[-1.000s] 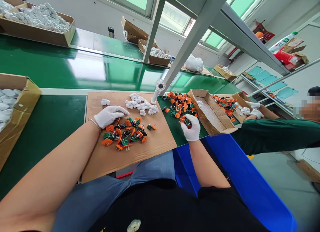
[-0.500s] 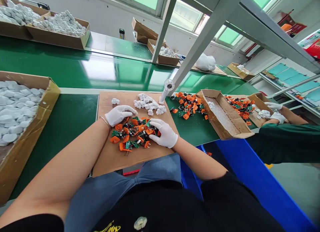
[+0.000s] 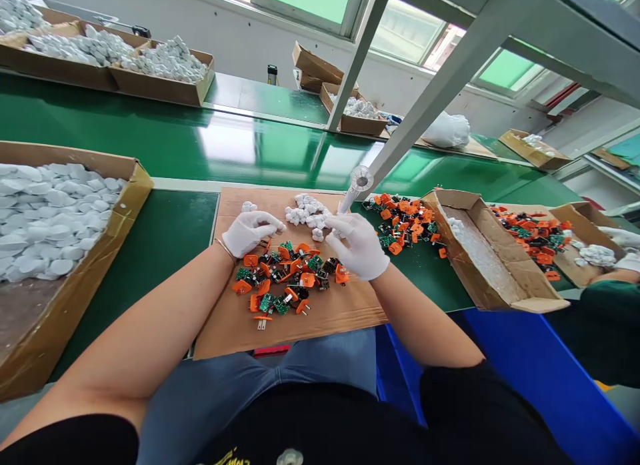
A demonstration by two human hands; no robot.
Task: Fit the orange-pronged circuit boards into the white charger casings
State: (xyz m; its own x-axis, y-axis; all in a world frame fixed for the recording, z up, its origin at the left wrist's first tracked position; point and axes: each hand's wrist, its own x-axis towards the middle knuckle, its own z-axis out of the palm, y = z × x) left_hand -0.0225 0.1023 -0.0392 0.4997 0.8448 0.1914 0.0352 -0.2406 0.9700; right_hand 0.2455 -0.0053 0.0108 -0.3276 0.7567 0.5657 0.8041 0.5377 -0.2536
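My left hand (image 3: 253, 233), in a white glove, is above the far left part of a pile of orange plug pieces with green circuit boards (image 3: 285, 275). Its fingertips are pinched together; whatever they hold is too small to make out. My right hand (image 3: 361, 246), also gloved, reaches to the right end of a heap of small white pieces (image 3: 305, 210). Thumb and forefinger close around one white piece there, partly hidden by the fingers. The pile and heap lie on a cardboard sheet (image 3: 345, 311).
A carton of white covers (image 3: 140, 178) stands at left. Beside a post with a white roll holder (image 3: 361, 178) lie more orange plug pieces (image 3: 407, 221) and an open carton (image 3: 500, 251). A co-worker's gloved hand (image 3: 627, 261) is at far right. More cartons (image 3: 200, 88) line the back.
My right hand has left the orange pile and moved away from me to the white heap. My left hand has lifted slightly, its fingers now pinched. The view has shifted left.
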